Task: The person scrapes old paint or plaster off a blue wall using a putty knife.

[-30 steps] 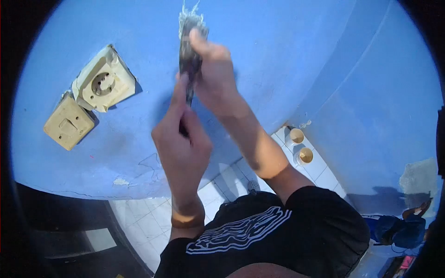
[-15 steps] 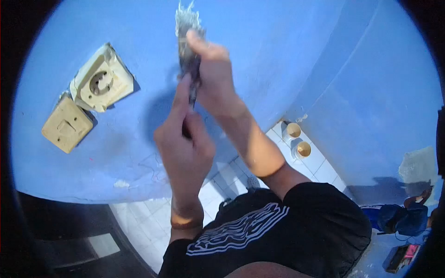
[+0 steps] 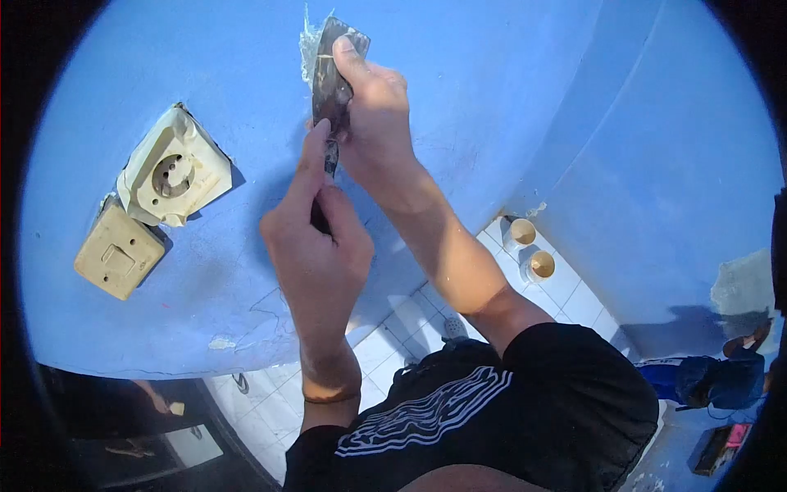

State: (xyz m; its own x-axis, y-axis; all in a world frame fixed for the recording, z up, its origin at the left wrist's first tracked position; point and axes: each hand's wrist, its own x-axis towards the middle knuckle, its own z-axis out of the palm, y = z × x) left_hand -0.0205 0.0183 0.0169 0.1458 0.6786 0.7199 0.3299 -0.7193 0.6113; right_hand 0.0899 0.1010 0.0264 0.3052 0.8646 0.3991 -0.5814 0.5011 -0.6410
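A scraper with a dark, worn blade (image 3: 329,94) points up the blue wall (image 3: 459,57). My left hand (image 3: 316,238) is closed round its handle, with the index finger stretched along it toward the blade. My right hand (image 3: 379,119) grips the blade from the right side, thumb pressed on its face near the tip. Right beside the blade's left edge is a rough, whitish patch (image 3: 308,51) of flaking paint. The far side of the blade and some right-hand fingers are hidden.
A loose-looking wall socket (image 3: 217,174) and a switch plate (image 3: 119,254) are left of my hands. Two cups (image 3: 539,264) stand on white floor tiles (image 3: 580,303). At lower left, a hand (image 3: 159,400) with a small pale object shows against a dark area.
The blade has turned and sits slightly lower in view, showing more of its face beside the rough patch. The socket and switch appear lower in view. Both hands keep their hold.
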